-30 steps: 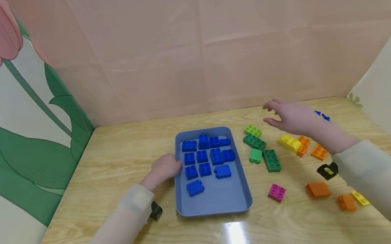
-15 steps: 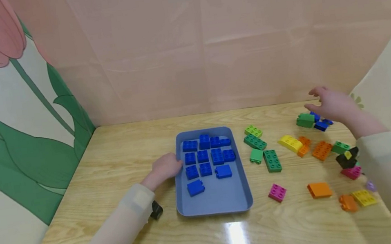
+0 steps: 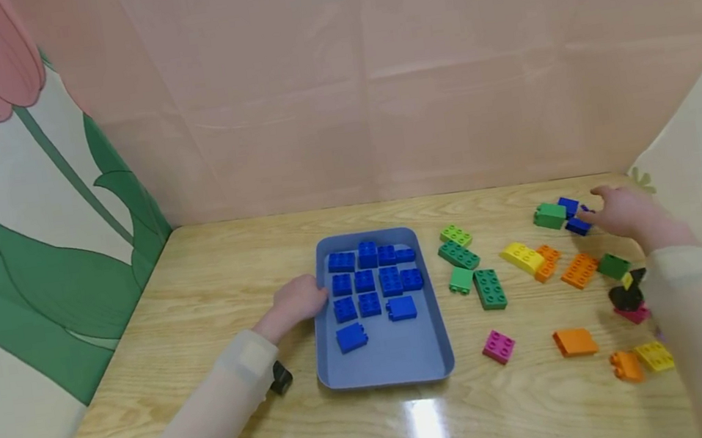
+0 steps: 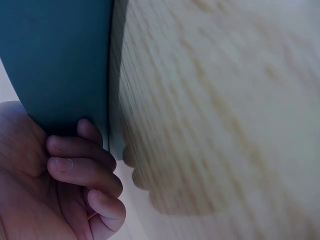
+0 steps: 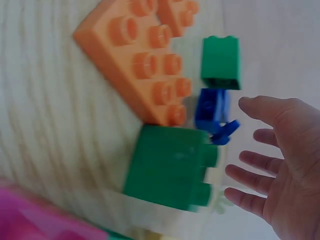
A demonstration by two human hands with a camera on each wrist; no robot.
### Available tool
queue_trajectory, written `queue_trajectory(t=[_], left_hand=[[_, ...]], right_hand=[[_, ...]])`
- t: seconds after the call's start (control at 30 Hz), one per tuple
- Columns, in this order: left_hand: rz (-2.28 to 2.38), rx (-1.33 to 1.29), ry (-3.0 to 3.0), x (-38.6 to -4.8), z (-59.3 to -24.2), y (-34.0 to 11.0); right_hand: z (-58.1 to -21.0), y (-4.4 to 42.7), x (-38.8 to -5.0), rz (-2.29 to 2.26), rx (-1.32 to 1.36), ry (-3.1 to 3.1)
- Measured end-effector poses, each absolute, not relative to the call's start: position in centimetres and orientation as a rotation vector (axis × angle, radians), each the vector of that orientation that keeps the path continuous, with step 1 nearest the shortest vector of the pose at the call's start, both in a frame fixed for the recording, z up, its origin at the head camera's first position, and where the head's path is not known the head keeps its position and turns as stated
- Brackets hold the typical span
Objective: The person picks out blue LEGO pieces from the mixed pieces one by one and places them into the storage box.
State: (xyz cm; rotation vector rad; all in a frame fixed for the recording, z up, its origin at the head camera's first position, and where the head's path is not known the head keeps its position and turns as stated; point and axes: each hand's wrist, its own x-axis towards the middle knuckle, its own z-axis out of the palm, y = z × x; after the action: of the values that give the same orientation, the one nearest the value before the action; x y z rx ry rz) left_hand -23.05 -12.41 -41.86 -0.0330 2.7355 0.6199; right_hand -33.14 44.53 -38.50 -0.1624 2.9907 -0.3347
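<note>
My left hand (image 3: 299,298) grips the left rim of a blue-grey tray (image 3: 436,356). The left wrist view shows its fingers (image 4: 85,172) curled against the tray's outer wall (image 4: 65,60). Inside the tray, several blue bricks (image 3: 389,280) lie roughly in rows. At the far right, my right hand (image 3: 628,212) is spread beside some small blue pieces (image 3: 578,226). In the right wrist view these blue pieces (image 5: 210,111) lie just past the thumb, and the hand (image 5: 280,160) holds nothing. A green brick (image 3: 550,216) touches or nearly touches the blue pieces.
Right of the tray lie several green bricks (image 3: 490,289), a yellow curved brick (image 3: 522,257), orange bricks (image 3: 580,271) and a magenta brick (image 3: 498,347). A dark green brick (image 3: 613,266) sits near my right wrist. A pink curtain (image 3: 336,102) rises behind the table (image 3: 229,257).
My right hand has swept right, from above the green bricks to the blue pieces at the far right, and come lower. The left hand and tray stay in place.
</note>
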Motion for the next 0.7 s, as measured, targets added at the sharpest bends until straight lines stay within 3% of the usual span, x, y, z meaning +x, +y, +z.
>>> queue_trajectory(t=[0.7], left_hand=[[0.645,-0.013,2.739,-23.0,-41.8,-12.5]], right_hand=[[-40.7,44.4,-34.2,-0.42,-0.115,2.853]])
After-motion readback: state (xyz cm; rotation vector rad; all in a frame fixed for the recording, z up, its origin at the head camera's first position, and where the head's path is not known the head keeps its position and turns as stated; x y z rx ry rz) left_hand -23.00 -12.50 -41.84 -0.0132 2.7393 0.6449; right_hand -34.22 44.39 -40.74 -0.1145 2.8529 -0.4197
